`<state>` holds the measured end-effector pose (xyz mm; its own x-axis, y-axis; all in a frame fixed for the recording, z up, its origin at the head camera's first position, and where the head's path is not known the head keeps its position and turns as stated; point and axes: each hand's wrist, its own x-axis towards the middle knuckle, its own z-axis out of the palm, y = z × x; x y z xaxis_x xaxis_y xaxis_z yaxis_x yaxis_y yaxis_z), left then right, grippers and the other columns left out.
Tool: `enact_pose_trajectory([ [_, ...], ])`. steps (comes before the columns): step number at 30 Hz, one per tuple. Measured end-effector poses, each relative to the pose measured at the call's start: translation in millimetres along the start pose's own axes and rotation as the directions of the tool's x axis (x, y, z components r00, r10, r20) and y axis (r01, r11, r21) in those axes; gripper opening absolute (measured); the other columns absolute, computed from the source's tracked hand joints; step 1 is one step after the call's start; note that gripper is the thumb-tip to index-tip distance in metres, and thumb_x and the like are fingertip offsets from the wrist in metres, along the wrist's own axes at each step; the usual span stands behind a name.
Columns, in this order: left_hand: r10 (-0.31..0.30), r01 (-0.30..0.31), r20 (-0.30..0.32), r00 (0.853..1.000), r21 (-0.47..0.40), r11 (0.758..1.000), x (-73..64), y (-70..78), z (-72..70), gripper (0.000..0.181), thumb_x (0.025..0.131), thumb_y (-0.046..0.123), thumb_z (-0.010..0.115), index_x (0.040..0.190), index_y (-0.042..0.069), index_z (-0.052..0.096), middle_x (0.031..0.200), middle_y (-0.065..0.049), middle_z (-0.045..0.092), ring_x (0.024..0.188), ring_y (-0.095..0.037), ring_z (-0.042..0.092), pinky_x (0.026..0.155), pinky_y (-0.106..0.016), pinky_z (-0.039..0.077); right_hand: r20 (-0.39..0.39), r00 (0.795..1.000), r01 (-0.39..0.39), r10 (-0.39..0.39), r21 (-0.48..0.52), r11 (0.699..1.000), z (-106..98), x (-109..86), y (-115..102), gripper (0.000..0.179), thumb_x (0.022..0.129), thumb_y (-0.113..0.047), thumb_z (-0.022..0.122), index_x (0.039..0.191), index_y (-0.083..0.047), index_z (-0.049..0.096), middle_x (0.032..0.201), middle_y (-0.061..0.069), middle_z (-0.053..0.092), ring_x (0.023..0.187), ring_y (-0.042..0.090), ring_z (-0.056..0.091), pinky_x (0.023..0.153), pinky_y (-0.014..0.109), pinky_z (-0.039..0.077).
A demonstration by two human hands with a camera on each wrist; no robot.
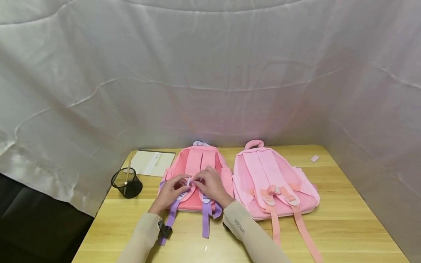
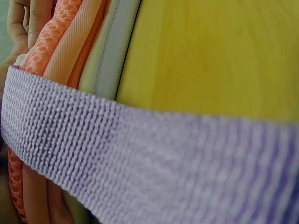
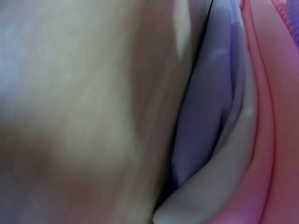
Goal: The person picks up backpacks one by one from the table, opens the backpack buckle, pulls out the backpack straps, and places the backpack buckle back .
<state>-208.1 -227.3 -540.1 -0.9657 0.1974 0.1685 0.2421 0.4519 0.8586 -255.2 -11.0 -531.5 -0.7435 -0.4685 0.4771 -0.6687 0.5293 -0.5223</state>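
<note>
Limp straps (image 1: 205,221), stiffer tab (image 1: 188,181), apparently
Straps trail toward the worktop's (image 1: 355,233) front edge; left hand (image 1: 169,193) and right hand (image 1: 210,182), close together, pinch the tab, best held by its rim; the bag (image 1: 208,159), probably light and soft, reaches the back edge.

Head view is evenly lit, fairly sharp; soft sheen on grey curtain (image 1: 210,65), pale glare on near part of desk (image 1: 348,226), lower left corner nearly black. Left wrist: purple strap (image 2: 154,158) blurs toward right. Right wrist: hazy, left half out of focus
</note>
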Motion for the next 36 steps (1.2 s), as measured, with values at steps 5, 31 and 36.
enact_pose_trajectory([
  [5, 0.029, -0.029, -0.006, 1.0, 0.01, 1.0, 1.4, -0.6, 0.9, 0.036, 0.097, 0.022, 0.074, 0.132, 0.023, 0.068, 0.1, 0.002, 0.071, 0.089, -0.013, 0.065, 0.081, -0.024, 0.053, 0.013, 1.0, -0.008, 0.008, -0.004, 1.0, 0.9, 1.5, -1.3, 0.005, 0.088, -0.025, 0.084, 0.092, -0.026, 0.082, 0.082, -0.013, 0.072, 0.079, 0.007, 0.047, 0.076, 0.027, 0.039],
  [31, 0.042, -0.042, 0.009, 0.999, 0.021, 0.999, 2.3, -3.2, 1.3, 0.035, 0.098, 0.024, 0.072, 0.133, 0.027, 0.067, 0.099, 0.004, 0.071, 0.089, -0.014, 0.065, 0.081, -0.025, 0.053, -0.017, 1.0, -0.004, 0.004, -0.02, 1.0, -2.7, -0.5, 0.8, 0.009, 0.082, -0.02, 0.088, 0.088, -0.024, 0.082, 0.078, -0.011, 0.071, 0.079, 0.01, 0.048, 0.078, 0.032, 0.039],
  [36, 0.04, -0.04, -0.002, 0.999, 0.028, 0.999, 1.6, -2.8, -0.2, 0.035, 0.097, 0.022, 0.073, 0.132, 0.025, 0.068, 0.099, 0.004, 0.071, 0.089, -0.013, 0.065, 0.081, -0.025, 0.053, 0.009, 1.0, -0.022, 0.022, -0.008, 1.0, 0.5, 1.4, -1.5, 0.008, 0.084, -0.022, 0.087, 0.09, -0.025, 0.082, 0.079, -0.013, 0.072, 0.08, 0.009, 0.047, 0.079, 0.032, 0.038],
])
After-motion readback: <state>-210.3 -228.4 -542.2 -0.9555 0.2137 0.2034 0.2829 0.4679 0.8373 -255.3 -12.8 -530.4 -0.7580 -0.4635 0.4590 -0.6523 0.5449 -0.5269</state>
